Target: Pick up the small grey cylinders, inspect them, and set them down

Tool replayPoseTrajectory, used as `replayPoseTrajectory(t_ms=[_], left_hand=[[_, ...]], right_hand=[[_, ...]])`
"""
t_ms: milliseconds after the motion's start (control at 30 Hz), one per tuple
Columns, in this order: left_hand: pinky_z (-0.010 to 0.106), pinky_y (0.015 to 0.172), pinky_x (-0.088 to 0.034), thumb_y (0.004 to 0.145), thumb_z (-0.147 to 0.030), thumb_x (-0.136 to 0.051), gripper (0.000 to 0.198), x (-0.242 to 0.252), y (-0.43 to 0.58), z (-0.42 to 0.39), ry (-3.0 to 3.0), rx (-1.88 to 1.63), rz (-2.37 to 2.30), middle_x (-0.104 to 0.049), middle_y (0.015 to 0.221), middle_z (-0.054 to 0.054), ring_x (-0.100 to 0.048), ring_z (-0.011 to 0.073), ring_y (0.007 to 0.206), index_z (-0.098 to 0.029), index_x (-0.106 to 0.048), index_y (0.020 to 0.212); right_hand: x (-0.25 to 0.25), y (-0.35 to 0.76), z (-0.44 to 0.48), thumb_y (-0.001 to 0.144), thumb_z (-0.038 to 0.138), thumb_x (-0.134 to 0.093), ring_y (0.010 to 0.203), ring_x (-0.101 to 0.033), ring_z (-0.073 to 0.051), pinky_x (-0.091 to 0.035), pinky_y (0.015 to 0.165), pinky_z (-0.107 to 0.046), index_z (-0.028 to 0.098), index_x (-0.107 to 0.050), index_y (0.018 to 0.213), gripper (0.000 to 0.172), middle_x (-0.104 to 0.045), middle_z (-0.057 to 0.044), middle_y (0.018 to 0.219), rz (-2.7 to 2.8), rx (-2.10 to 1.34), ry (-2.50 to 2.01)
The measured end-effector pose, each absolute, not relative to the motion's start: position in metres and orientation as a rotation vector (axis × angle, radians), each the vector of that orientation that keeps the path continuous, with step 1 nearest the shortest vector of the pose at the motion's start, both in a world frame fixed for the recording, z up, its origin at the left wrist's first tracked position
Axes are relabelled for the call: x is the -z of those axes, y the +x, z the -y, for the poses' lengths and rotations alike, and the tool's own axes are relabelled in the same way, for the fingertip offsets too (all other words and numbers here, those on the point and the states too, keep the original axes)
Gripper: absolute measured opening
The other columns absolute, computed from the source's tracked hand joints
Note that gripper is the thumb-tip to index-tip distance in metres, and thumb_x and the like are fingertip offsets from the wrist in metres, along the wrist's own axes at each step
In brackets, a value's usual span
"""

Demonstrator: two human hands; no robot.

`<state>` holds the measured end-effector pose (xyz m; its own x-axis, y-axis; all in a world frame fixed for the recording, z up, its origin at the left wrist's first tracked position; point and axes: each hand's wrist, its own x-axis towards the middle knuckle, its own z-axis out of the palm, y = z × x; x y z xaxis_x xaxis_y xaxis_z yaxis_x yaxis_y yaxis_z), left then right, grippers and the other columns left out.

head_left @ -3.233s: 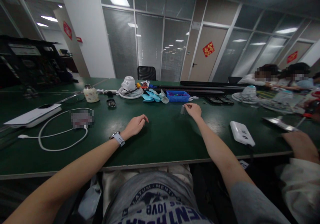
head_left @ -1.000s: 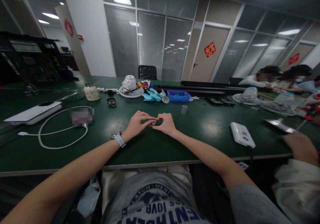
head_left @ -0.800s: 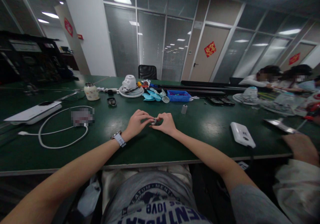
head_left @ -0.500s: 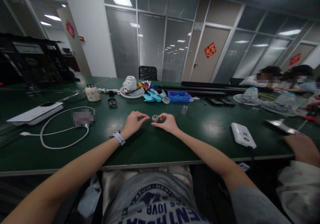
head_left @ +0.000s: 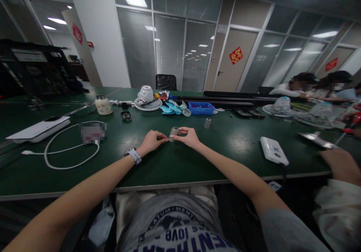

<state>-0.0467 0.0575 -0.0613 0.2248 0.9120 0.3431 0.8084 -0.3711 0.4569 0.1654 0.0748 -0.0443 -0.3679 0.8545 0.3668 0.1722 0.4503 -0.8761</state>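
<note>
A small grey metal cylinder [head_left: 174, 132] stands nearly upright in the fingers of my right hand [head_left: 189, 137], thumb in front and fingers behind. My left hand [head_left: 152, 142] is closed in a pinch just left of it. Its fingertips come up to the cylinder's lower side; whether they touch it or hold something tiny does not show. A second grey cylinder [head_left: 207, 123] of like size stands on the green table [head_left: 225, 147], beyond my right hand and to its right.
Farther back are a white fan part [head_left: 146, 94], light-blue fan blades [head_left: 172, 107] and a blue bin [head_left: 201, 108] of small parts. A bottle [head_left: 103, 105] and a white cable [head_left: 46, 156] are left. Right lie a white power bank [head_left: 274, 150] and a neighbour's hand [head_left: 340, 163].
The cylinder has tilted from showing its round top towards me to showing its side. My left fingertips have moved slightly down, from near its top to its lower side.
</note>
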Motion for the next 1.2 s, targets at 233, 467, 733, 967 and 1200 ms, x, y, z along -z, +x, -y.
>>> replayPoseTrajectory(t_ms=[233,467,733,967,1200], left_hand=[[0.029,0.072,-0.043,0.080,-0.044,-0.061,0.027,0.057,-0.045,-0.056,2.336,-0.777,-1.636,-0.073,0.084,0.004,-0.062,0.0188,0.075,-0.024,-0.077,0.090],[0.031,0.073,-0.043,0.085,-0.043,-0.052,0.034,0.059,-0.043,-0.057,2.341,-0.819,-1.655,-0.072,0.090,0.007,-0.062,0.0215,0.080,-0.020,-0.073,0.100],[0.030,0.078,-0.044,0.086,-0.021,-0.037,0.037,0.059,-0.043,-0.058,2.188,-1.015,-1.648,-0.070,0.097,0.006,-0.063,0.0205,0.086,-0.017,-0.067,0.107],[0.027,0.065,-0.041,0.091,-0.042,-0.038,0.036,0.060,-0.040,-0.055,2.109,-1.066,-1.589,-0.069,0.083,0.004,-0.061,0.0185,0.071,-0.019,-0.064,0.101],[0.025,0.061,-0.039,0.092,-0.046,-0.038,0.037,0.059,-0.037,-0.053,2.153,-1.054,-1.546,-0.068,0.077,0.003,-0.059,0.0170,0.065,-0.019,-0.064,0.091]], right_hand=[[0.045,0.165,-0.077,0.057,0.032,-0.084,0.093,-0.069,-0.023,-0.054,0.085,-0.036,0.015,-0.070,0.095,0.044,-0.073,-0.009,0.096,1.808,-0.998,-0.864],[0.049,0.164,-0.081,0.057,0.037,-0.083,0.089,-0.068,-0.022,-0.051,0.085,-0.037,0.016,-0.071,0.093,0.043,-0.073,-0.008,0.094,1.758,-1.100,-0.829],[0.045,0.159,-0.081,0.058,0.036,-0.084,0.079,-0.064,-0.014,-0.046,0.076,-0.026,0.017,-0.071,0.088,0.037,-0.072,-0.002,0.085,1.414,-1.522,-0.832],[0.037,0.157,-0.075,0.081,0.035,-0.068,0.067,-0.061,-0.010,-0.042,0.060,-0.021,0.020,-0.067,0.087,0.016,-0.069,0.001,0.075,1.065,-1.939,-0.835],[0.034,0.158,-0.073,0.088,0.033,-0.061,0.064,-0.062,-0.009,-0.041,0.056,-0.020,0.019,-0.064,0.086,0.014,-0.068,0.001,0.069,0.981,-1.979,-0.849]])
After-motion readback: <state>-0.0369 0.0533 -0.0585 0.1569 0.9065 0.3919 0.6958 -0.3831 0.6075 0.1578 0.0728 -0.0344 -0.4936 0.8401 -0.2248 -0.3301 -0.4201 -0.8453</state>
